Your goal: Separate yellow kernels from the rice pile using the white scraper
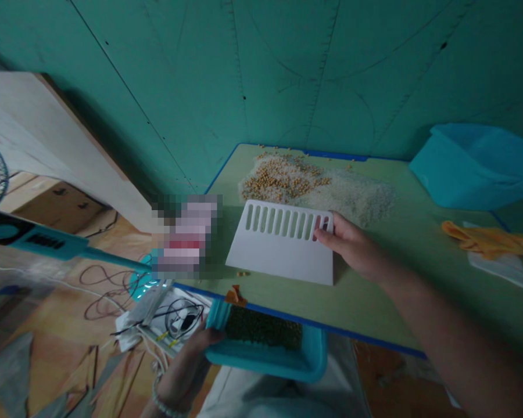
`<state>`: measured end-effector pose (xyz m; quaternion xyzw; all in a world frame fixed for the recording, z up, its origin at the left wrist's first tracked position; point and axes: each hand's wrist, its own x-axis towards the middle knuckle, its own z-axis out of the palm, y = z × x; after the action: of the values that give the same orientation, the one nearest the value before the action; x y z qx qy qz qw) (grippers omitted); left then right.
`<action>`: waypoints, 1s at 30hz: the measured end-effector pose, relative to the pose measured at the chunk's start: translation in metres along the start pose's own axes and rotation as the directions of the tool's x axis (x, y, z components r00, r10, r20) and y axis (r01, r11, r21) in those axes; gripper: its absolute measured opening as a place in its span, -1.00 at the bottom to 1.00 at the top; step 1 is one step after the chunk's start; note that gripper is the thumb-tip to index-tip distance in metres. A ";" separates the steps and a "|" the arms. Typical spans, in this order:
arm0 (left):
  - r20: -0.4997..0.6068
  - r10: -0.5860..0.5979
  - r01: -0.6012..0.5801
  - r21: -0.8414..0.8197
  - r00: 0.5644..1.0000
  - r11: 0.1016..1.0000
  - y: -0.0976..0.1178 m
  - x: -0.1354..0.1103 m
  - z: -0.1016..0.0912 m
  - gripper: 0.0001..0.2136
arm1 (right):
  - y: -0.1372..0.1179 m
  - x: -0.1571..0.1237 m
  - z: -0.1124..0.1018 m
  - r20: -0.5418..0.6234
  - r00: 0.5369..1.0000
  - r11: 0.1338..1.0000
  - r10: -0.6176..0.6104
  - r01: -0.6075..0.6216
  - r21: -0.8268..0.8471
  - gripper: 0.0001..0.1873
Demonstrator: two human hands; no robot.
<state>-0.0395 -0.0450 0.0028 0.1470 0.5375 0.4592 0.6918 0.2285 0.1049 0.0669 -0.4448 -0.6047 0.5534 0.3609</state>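
Note:
My right hand (348, 244) grips the slotted right end of a white plastic scraper (281, 255), held over the pale green tabletop. Behind the scraper lies a heap of soybeans (283, 177) mixed with white rice-like grains (357, 194). A few stray beans (243, 273) sit near the scraper's lower left edge. Below the table's front edge, my left hand (203, 342) is closed on the left end of a turquoise plastic tray (270, 363). Small dark green grains (264, 328) cover the tray's bottom.
A turquoise bag or bin (479, 165) stands at the table's back right, near an orange cloth (488, 238) and a white sheet-like piece (501, 270). A blurred-out pink object (187, 238) is at the left edge. A turquoise fan (47, 241) and cables occupy the left side.

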 end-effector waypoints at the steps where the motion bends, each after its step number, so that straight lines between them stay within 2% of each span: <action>1: 0.003 -0.004 0.004 0.001 1.000 1.000 0.000 0.000 0.001 -0.80 | 0.000 0.000 0.000 0.015 1.000 1.000 0.006 -0.006 0.000 -0.85; 8: -0.016 -0.012 0.012 -0.005 1.000 1.000 0.001 -0.002 -0.002 -0.78 | -0.002 -0.003 -0.005 0.176 0.980 0.995 0.098 -0.100 0.004 -0.83; 15: 0.011 -0.004 0.004 -0.045 1.000 0.999 0.000 -0.001 -0.001 -0.80 | -0.014 -0.006 -0.024 0.268 0.943 0.980 0.197 -0.198 -0.025 -0.75; 21: 0.062 -0.052 0.057 -0.085 0.997 0.995 -0.008 0.000 0.011 -0.77 | -0.017 -0.009 -0.042 0.393 0.873 0.957 0.290 -0.259 -0.129 -0.72; 24: 0.107 -0.045 0.059 -0.129 0.993 0.990 -0.013 0.003 0.019 -0.65 | -0.021 -0.012 -0.047 0.473 0.809 0.937 0.350 -0.308 -0.166 -0.72; 27: 0.100 -0.042 0.053 -0.118 0.994 0.992 -0.015 0.005 0.027 -0.51 | -0.024 -0.014 -0.049 0.542 0.747 0.922 0.385 -0.335 -0.193 -0.70; 30: 0.139 -0.087 0.098 -0.073 0.986 0.993 -0.015 0.005 0.033 -0.59 | -0.025 -0.014 -0.051 0.568 0.723 0.918 0.394 -0.339 -0.206 -0.68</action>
<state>-0.0029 -0.0392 0.0014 0.1251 0.4767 0.4368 0.7525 0.2774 0.1096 0.0990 -0.3730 -0.6110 0.6981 0.0148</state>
